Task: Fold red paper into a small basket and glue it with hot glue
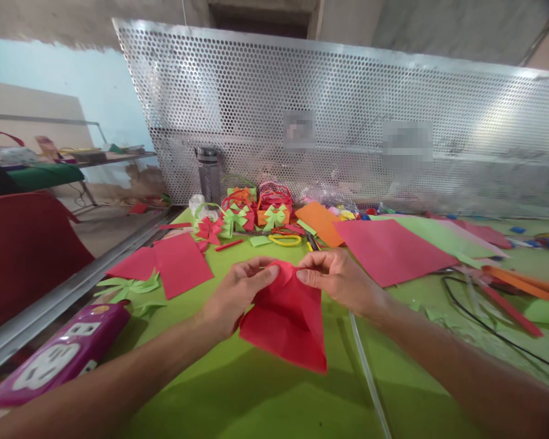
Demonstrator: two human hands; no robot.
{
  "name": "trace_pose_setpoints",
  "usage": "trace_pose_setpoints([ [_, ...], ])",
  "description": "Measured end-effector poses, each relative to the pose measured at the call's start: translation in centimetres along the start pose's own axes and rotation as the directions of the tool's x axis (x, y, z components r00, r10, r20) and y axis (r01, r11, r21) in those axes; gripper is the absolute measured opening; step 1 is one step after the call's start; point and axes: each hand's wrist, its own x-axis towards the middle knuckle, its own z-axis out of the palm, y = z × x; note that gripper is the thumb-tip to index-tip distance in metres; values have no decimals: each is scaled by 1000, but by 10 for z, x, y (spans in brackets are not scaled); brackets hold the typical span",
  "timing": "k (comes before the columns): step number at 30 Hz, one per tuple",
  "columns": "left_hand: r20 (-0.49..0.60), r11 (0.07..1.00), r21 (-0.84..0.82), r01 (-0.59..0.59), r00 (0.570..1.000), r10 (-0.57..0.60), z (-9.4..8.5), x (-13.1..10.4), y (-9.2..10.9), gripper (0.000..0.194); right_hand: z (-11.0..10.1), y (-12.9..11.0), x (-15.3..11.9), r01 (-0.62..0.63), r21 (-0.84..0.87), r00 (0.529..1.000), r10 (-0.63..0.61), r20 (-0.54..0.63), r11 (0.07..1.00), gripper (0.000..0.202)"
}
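A folded piece of red paper (290,317) is held up over the green table surface (201,390), its wide end hanging toward me. My left hand (238,289) pinches its upper left edge between thumb and fingers. At the upper right edge, my right hand (343,280) pinches the same paper, thumb on top. The two thumbs are a short distance apart. Beyond the hands lie yellow-handled scissors (285,240) and several small paper baskets with green bows (275,215).
Red sheets (183,262) and a purple power strip (68,347) lie at left. A large red sheet (393,250), an orange sheet (319,223) and a black cable (485,323) are at right. A bottle (209,177) stands before the perforated metal panel (256,91).
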Motion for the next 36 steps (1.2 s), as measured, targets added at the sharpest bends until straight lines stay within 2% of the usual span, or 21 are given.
trace_pose_setpoints([
  [2, -111, 969, 229, -90, 987, 118, 0, -1, 4, 30, -2, 1, 0, 5, -61, 998, -8, -58, 998, 19],
  [3, -126, 919, 365, -149, 970, 208, 0, -2, 6, 30, -3, 1, 0, 10, -97, 996, -19, -87, 995, 19],
  [5, -76, 756, 601, -261, 922, 379, 0, -3, 7, 27, -5, 1, -1, 23, -149, 991, -43, -129, 989, 19],
  [7, 8, 589, 740, -326, 879, 477, 0, -5, 6, 22, -6, 1, -1, 36, -176, 987, -62, -147, 984, 19],
  [9, 78, 460, 812, -359, 848, 525, -1, -6, 4, 14, -5, 1, -2, 39, -190, 987, -67, -144, 981, 19],
  [12, 165, 323, 851, -414, 794, 585, -1, -6, 0, 3, -4, -1, -3, 54, -167, 990, -75, -122, 985, 18],
  [15, 229, 226, 859, -459, 740, 633, -3, -6, -1, 9, -3, -4, -4, 73, -119, 991, -85, -99, 990, 17],
  [19, 252, 201, 853, -482, 717, 651, -3, -7, 0, 14, -4, -5, -4, 75, -133, 990, -90, -107, 988, 17],
  [30, 226, 286, 831, -477, 759, 611, -1, -12, 3, 13, -8, 1, -4, 61, -110, 992, -72, -99, 992, 16],
  [36, 221, 299, 832, -468, 773, 595, 1, -14, 5, 14, -8, 1, -4, 54, -107, 992, -65, -108, 993, 18],
])
